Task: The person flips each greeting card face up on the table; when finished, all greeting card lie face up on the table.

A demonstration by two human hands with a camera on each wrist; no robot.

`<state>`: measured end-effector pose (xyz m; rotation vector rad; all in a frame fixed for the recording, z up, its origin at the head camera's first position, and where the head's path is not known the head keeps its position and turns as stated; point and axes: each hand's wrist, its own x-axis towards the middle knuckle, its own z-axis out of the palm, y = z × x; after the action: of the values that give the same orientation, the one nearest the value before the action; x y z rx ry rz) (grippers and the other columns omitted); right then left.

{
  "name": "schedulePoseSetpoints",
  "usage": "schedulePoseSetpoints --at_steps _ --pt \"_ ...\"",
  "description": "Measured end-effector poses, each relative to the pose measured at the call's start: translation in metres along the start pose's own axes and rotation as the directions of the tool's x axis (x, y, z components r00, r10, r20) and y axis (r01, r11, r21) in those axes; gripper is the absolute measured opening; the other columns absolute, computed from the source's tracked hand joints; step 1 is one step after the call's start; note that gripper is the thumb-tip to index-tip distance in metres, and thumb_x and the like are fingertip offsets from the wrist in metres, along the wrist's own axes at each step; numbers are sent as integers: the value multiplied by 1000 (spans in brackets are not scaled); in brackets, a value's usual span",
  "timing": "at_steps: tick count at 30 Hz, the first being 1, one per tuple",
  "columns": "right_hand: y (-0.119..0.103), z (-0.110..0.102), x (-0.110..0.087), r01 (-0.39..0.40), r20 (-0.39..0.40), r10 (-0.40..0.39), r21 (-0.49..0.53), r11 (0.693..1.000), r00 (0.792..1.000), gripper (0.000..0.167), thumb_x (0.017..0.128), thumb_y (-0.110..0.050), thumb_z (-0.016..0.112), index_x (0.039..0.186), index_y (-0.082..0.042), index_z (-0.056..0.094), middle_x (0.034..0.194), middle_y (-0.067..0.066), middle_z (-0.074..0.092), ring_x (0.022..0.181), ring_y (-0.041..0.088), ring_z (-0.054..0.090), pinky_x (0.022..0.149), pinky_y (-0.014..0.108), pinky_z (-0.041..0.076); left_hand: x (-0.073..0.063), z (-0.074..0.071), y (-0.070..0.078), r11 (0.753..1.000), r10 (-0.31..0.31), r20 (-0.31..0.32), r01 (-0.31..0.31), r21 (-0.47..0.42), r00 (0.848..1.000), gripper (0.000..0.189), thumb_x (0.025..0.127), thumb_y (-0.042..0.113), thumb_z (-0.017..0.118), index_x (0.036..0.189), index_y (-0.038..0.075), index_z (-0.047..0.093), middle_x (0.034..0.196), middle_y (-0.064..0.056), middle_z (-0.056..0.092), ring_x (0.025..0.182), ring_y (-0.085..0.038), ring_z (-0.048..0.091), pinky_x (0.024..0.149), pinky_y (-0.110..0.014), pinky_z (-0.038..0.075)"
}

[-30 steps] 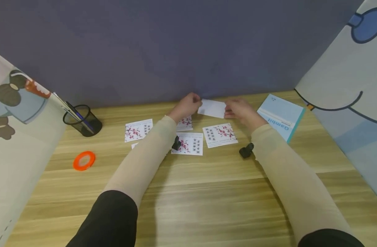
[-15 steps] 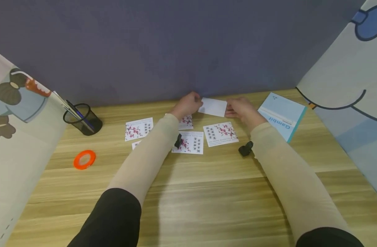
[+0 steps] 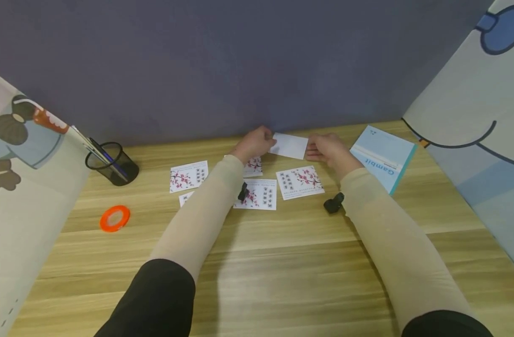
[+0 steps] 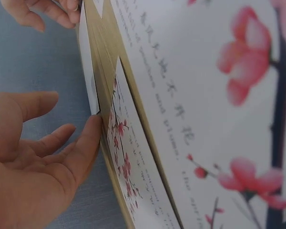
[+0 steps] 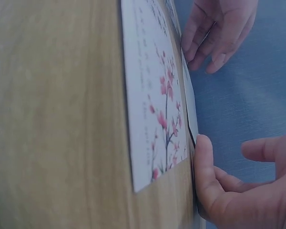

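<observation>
A blank white card (image 3: pixel 288 145) lies near the back of the table, between both hands. At its left end is my left hand (image 3: pixel 254 144); in the left wrist view one fingertip touches the corner of the card (image 4: pixel 89 71) and the thumb stands apart. My right hand (image 3: pixel 329 149) is at the other end. The right wrist view has its fingertip at the end of the card (image 5: pixel 189 102), thumb clear of it. Closest in front lies a printed blossom card (image 3: pixel 300 182); another blossom card (image 3: pixel 253 167) is partly hidden by my left wrist.
More blossom cards lie around my left forearm, one at the left (image 3: pixel 188 177) and one below the wrist (image 3: pixel 257 194). A light blue Gambit booklet (image 3: pixel 382 157) is beside my right wrist. Farther left are a mesh pen cup (image 3: pixel 113 164) and an orange tape roll (image 3: pixel 115 218). A dark wall panel (image 3: pixel 248 65) borders the back.
Both hands stay at the two ends of the white card, almost still. The view shifts slightly; the card and the things around it keep their places.
</observation>
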<state>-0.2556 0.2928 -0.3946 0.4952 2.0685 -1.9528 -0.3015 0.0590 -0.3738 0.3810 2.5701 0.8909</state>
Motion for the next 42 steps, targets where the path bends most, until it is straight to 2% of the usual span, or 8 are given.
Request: schedulePoseSetpoints --at_steps 8,17,25,31,38,42 --pt "0 2 0 3 0 -3 -5 1000 1000 55 109 -16 47 156 10 35 114 10 52 86 16 67 106 29 60 1 2 -2 1000 15 -4 -15 15 1000 59 111 43 54 158 9 41 163 -13 50 150 -34 49 128 -48 40" --pt "-1 5 -4 -1 -17 1 -3 1000 1000 49 109 -18 49 150 8 41 114 10 53 93 19 65 107 31 60 0 1 -2 1000 7 2 -8 23 1000 58 111 43 55 157 9 43 160 -13 52 146 -32 52 127 -48 43" --pt "-2 6 -4 -7 -11 7 -16 1000 1000 57 112 -26 48 157 7 35 118 8 52 102 18 58 112 32 57 -3 2 -1 1000 3 -2 -3 6 1000 58 111 41 56 158 10 42 161 -13 51 147 -32 52 127 -48 42" --pt "-2 7 -5 -15 -12 15 -34 999 1000 59 112 -29 49 158 6 35 117 6 53 98 16 59 107 28 60 -3 1 -2 1000 -18 18 18 -1 1000 58 111 41 55 159 12 41 162 -11 50 147 -31 52 126 -47 44" --pt "-3 8 -5 -11 -18 10 -32 999 1000 60 112 -26 49 159 7 34 116 6 53 97 15 60 104 25 60 -3 0 -1 999 -38 36 38 -9 999 60 111 44 55 160 15 39 163 -9 49 148 -29 51 126 -47 44" --pt "-4 8 -4 -10 -2 10 -28 1000 1000 60 112 -19 51 161 9 32 118 7 54 98 16 62 105 25 60 -2 0 -1 999 -38 39 38 7 999 60 111 45 54 160 14 40 162 -9 50 147 -29 51 126 -47 43"
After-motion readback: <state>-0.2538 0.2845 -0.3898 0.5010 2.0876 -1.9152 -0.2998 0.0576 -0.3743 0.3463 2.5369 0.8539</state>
